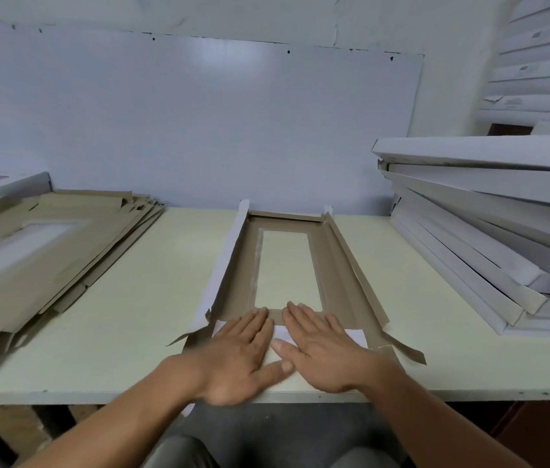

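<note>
Left hand (pixel 238 354) and right hand (pixel 322 349) press straight-fingered on the box blank (pixel 332 265), which runs lengthwise toward the far edge of the tabletop (pixel 138 309).

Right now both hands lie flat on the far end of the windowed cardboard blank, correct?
Not quite. The head view shows the left hand and the right hand lying flat on the near end of the windowed cardboard blank, not the far end.
</note>
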Tool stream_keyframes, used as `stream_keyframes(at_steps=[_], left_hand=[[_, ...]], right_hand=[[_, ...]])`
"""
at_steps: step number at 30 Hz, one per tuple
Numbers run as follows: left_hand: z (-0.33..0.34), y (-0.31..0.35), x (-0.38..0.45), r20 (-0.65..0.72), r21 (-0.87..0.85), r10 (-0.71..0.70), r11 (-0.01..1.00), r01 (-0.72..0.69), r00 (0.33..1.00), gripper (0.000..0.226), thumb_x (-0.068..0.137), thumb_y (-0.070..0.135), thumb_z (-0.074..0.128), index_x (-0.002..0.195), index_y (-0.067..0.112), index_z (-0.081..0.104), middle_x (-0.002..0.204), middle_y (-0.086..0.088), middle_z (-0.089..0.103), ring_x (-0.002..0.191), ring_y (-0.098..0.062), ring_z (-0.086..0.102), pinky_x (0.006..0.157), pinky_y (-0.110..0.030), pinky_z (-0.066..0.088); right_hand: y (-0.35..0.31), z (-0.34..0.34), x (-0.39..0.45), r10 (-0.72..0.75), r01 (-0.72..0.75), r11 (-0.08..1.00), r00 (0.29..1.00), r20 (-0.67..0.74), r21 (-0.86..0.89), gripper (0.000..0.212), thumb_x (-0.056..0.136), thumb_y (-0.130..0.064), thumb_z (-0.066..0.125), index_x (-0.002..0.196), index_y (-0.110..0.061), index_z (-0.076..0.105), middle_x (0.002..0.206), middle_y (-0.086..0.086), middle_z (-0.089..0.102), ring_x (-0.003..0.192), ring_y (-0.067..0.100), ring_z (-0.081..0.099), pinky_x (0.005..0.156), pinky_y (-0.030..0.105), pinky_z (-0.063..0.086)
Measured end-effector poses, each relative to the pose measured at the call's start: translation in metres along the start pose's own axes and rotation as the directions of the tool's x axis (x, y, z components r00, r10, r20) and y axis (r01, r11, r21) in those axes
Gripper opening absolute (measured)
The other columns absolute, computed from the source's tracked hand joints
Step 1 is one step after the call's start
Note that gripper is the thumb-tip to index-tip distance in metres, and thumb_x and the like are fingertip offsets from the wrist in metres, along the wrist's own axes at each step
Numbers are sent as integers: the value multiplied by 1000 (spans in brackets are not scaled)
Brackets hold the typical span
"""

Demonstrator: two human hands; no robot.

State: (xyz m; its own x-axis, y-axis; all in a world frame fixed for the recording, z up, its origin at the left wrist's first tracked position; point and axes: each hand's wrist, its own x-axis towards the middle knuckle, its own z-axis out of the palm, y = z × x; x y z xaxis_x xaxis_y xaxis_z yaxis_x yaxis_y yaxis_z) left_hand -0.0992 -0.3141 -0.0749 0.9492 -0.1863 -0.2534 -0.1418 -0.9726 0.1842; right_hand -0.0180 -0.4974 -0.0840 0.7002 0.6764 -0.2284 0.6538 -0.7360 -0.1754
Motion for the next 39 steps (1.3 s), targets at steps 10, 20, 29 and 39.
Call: stream_keyframes(at_steps=[10, 20, 29, 39], left_hand=[[-12, -12, -28, 39, 300, -131, 947, 114, 991, 122, 64, 92, -10, 154, 9, -13, 163, -10, -15, 150, -20, -15, 123, -39, -7], [-14, 40, 40, -310, -9, 138, 989, -148, 941, 43, 90, 10, 44, 132, 21, 43, 120, -1, 49, 112, -21, 42, 103, -39, 33], [-18, -29, -13, -206, 86, 271, 962, -259, 940, 29, 71, 7, 37, 86, 31, 40, 91, 12, 48, 98, -9, 43, 94, -31, 30], [-70, -118, -32, -436, 285, -99, 928, 241, 895, 45, 86, 7, 47, 119, 36, 57, 129, 9, 44, 122, -14, 38, 95, -32, 36]], right_hand=[[50, -11, -27, 175, -169, 954, 985, 1, -248, 99, 80, -85, -8, 157, -22, -17, 166, -4, -16, 152, 11, -19, 121, 48, -16], [53, -71, 14, 115, -133, 965, 989, -90, -225, 33, 86, -3, 41, 101, -18, 67, 113, -1, 67, 108, 25, 57, 102, 42, 32], [143, -87, 21, 43, -72, 917, 996, -84, -392, 60, 84, 4, 46, 129, -31, 60, 138, -8, 51, 144, 26, 27, 101, 37, 39], [94, -89, 10, 19, -12, 938, 1000, 16, -348, 21, 88, -27, 50, 72, -20, 37, 74, -2, 47, 70, 22, 44, 61, 34, 33]])
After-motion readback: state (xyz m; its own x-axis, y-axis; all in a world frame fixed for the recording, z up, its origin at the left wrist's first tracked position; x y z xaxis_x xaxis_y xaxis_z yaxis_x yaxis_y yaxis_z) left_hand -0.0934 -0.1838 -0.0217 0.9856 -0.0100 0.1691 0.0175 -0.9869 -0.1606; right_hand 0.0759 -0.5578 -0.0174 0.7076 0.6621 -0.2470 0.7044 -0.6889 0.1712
